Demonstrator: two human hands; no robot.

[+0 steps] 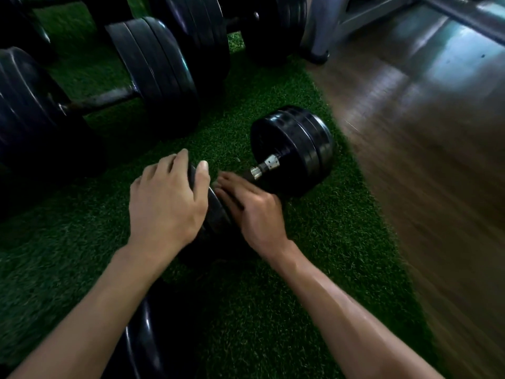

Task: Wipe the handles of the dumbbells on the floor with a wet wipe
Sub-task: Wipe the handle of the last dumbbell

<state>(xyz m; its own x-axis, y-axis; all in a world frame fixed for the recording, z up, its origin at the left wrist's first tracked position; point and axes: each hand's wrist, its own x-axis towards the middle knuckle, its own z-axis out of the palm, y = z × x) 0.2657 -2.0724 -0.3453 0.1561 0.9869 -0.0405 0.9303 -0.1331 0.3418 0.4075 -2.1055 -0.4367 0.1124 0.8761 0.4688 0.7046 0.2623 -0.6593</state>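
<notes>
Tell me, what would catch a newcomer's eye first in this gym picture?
Two bare hands at the centre: the left hand grips the near plate of a black dumbbell lying on green turf, while the right hand rests over its handle. Larger dumbbells crowd the upper left, and a glossy wooden floor runs along the right.

- Bare green turf [314, 242] lay open right of the small dumbbell [292, 149] — passable.
- Larger dumbbells [153, 75] crowded the left and far side.
</notes>
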